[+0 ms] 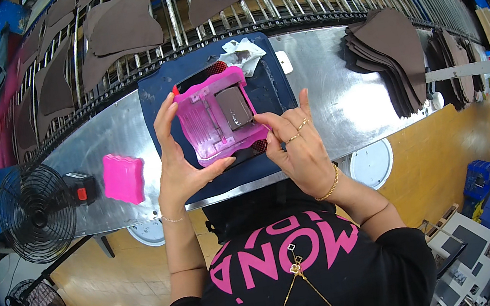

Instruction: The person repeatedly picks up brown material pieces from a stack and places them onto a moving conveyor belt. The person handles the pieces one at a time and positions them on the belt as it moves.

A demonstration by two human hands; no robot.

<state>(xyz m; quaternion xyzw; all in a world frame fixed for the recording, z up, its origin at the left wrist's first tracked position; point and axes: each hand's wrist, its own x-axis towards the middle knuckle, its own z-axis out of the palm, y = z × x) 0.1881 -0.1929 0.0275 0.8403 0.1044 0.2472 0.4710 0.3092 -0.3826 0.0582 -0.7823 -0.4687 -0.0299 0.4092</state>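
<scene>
My left hand (180,164) grips a pink translucent plastic case (199,125) with wavy edges, thumb along its near edge and fingers up its left side. In the case's right half is a dark brown rectangular piece (234,108). My right hand (301,148) pinches at the case's right edge, thumb and index finger together; whether a small thing is between them I cannot make out. Under the case lies a dark blue mat (276,81), with black and red mesh partly covered. A crumpled, stained white tissue (243,56) rests at the mat's far edge.
A separate pink wavy-edged piece (124,178) lies on the metal table (316,57) to the left, near a black fan (36,205). Beyond is a rack of metal bars with brown cut pieces (119,21). Stacked brown pieces (391,62) hang over the table's right side.
</scene>
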